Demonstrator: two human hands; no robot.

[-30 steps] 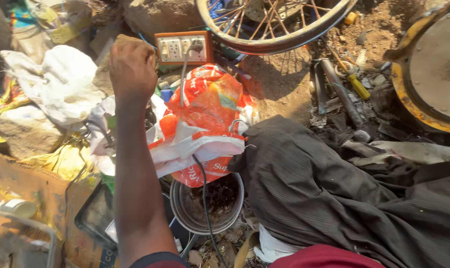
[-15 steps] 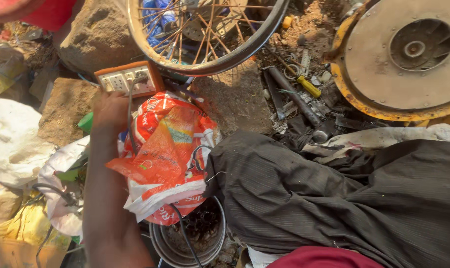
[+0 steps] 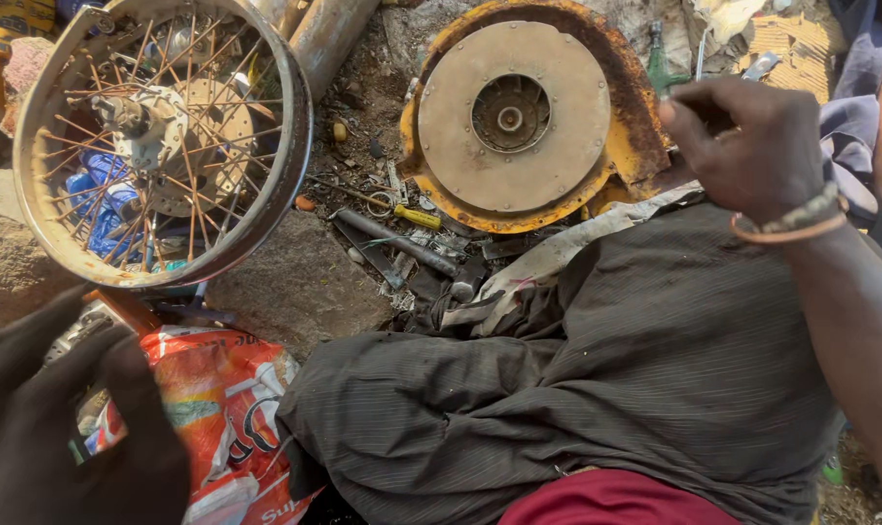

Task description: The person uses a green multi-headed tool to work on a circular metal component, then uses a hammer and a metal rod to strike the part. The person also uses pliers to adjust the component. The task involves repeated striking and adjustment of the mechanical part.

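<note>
My left hand [image 3: 67, 428] is at the bottom left, dark in shadow, with its fingers spread and nothing in it. It hovers over an orange and white plastic bag [image 3: 222, 413]. At the upper right my right hand [image 3: 752, 141], with bracelets on the wrist, has its fingers curled in. It sits above my dark-trousered knee [image 3: 597, 379], beside the edge of a rusty yellow round metal housing [image 3: 519, 117]. I see nothing held in it.
A spoked wheel rim [image 3: 159, 146] lies at the upper left on a flat stone [image 3: 295, 282]. Between rim and housing lie a yellow-handled screwdriver [image 3: 417, 216], a metal bar [image 3: 394, 241] and small scrap. A pipe [image 3: 329, 34] and a green bottle [image 3: 658, 58] are at the top.
The view has swung right and closer. My left hand has come back from the orange switch box to the lower left. My right hand has come into view.
</note>
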